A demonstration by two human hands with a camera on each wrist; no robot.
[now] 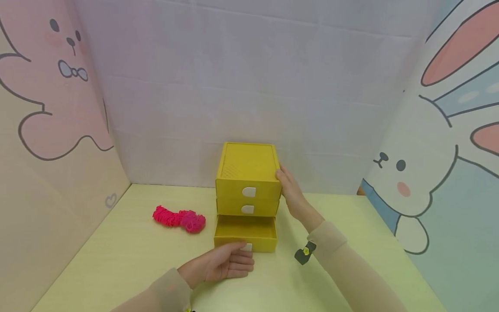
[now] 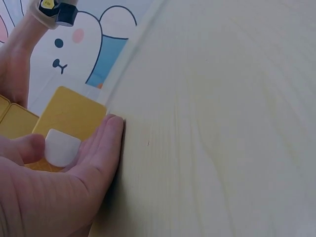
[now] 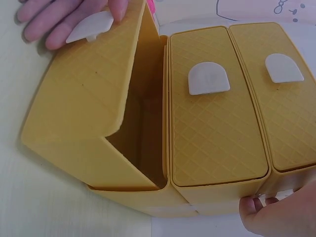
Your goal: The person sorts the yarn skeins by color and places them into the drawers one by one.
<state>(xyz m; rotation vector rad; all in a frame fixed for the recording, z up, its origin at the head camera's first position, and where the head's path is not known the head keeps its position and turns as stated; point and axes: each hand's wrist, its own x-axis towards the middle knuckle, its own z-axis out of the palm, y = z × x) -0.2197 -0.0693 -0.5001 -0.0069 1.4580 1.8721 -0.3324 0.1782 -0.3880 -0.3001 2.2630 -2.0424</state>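
Observation:
A yellow three-drawer cabinet (image 1: 249, 161) stands on the table, with its bottom drawer (image 1: 263, 244) pulled out and the two upper drawers closed. Inside, the visible part of the bottom drawer shows bare walls. At its front, my left hand (image 1: 222, 262) has the white drawer handle (image 2: 62, 147) between thumb and fingers, the fingers stretched out below. My right hand (image 1: 293, 193) rests against the cabinet's right side, thumb by the top front edge. Left of the cabinet lies a pink bundle of thin strands (image 1: 179, 219), apart from both hands.
The pale wooden table (image 1: 117, 264) runs up to a white backdrop (image 1: 175, 108) close behind the cabinet. Side panels printed with a pink bear (image 1: 58, 95) and a white rabbit (image 1: 413, 173) flank it. A dark band with a yellow flower (image 1: 305, 253) hangs at the right cuff.

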